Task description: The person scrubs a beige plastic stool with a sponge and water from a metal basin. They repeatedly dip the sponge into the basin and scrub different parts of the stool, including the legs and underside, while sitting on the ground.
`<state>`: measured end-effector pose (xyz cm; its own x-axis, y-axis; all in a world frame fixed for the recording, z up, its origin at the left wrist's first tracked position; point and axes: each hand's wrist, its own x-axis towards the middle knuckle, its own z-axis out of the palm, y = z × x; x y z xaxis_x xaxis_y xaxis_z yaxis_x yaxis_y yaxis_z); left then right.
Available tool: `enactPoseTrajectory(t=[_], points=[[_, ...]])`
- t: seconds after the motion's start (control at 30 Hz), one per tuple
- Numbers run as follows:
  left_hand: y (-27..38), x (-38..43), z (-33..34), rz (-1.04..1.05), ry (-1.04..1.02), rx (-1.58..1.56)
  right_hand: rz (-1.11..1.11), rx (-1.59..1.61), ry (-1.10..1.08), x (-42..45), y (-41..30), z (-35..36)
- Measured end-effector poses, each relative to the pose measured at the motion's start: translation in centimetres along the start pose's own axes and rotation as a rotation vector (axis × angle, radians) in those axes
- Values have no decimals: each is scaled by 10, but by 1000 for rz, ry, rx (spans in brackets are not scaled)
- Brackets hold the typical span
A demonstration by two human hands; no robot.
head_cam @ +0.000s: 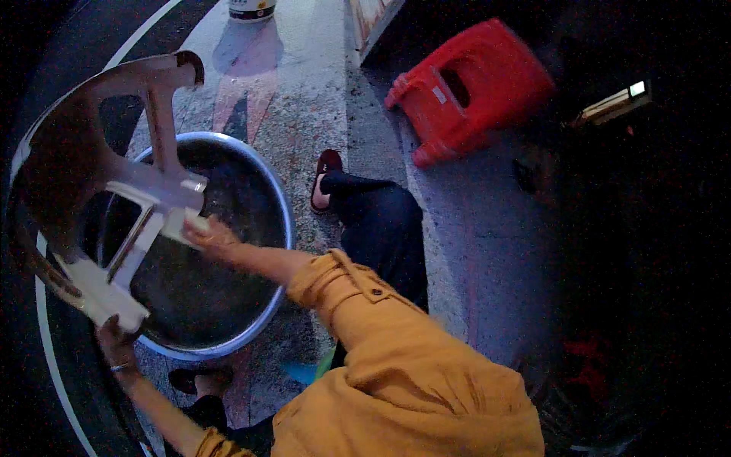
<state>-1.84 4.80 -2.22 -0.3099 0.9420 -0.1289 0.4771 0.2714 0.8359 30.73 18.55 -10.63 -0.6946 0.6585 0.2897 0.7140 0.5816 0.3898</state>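
A pale plastic stool (131, 177) with openings between its legs is tilted over a large round metal basin (289, 223). My left hand (117, 343), with a bracelet at the wrist, grips the end of one leg beyond the basin's rim. Over the basin, my right hand (214, 240) is closed around another leg end; blur hides the exact placing of its fingers. Dark contents, seemingly water, show inside the basin.
On the paving to the right lies a red plastic stool (485, 91), on its side. A white bucket (251, 10) stands at the top edge near a panel (377, 23). My shoe (326, 180) is beside the basin. Deep shadow covers the far right, around a small lit object (637, 88).
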Motion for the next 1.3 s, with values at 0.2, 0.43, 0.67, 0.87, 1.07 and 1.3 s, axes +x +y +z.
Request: enactPoseTrajectory(t=[0.2,0.43,0.67,0.87,1.07,1.3], points=[[85,-22,37,-155,-13,-467,-16,378,-43,-9,-55,-21],[146,-12,42,-126,-11,-544,-104,160,87,-33,-108,16],[209,-22,-4,-190,35,-481,-158,601,-556,-77,6,-41],[236,-34,-2,-209,118,-546,200,941,-764,-58,6,-40],[234,-47,8,-260,121,-593,264,856,33,-22,-21,-32],[231,-50,18,-234,183,-539,-283,794,231,-62,-37,-15]])
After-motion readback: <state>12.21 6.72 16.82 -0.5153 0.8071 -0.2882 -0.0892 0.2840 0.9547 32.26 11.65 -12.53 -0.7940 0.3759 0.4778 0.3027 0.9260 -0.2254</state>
